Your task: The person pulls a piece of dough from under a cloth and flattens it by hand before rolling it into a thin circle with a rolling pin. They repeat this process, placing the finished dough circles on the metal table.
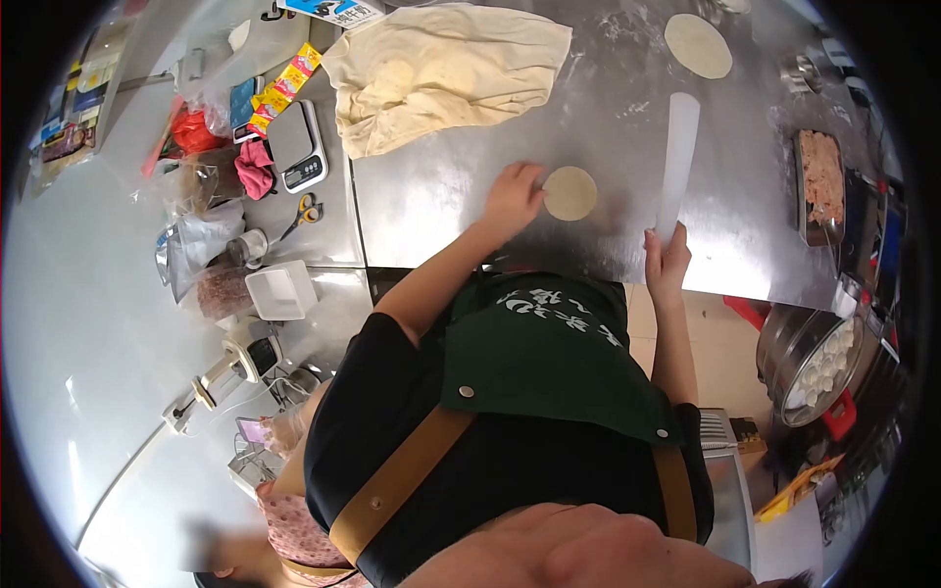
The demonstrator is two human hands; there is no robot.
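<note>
A small round dough wrapper (570, 193) lies flat on the steel table (441, 211) in front of me. At its left edge is my left hand (515, 199), fingers slightly bent and apart, with the fingertips right beside the dough. My right hand (668, 259) is wrapped around the near end of a white rolling pin (678, 157), which points away from me to the right of the wrapper. Farther back on the right lies a larger dough sheet (698, 46). An off-white cloth (451, 73) covers lumpy shapes at the back left.
A metal tray of minced filling (821, 181) sits at the right edge. Below it stands a pot (781, 367) holding white pieces. On the left are a scale (297, 147), scissors (304, 213) and a white tub (281, 290). Another person (304, 524) is at lower left.
</note>
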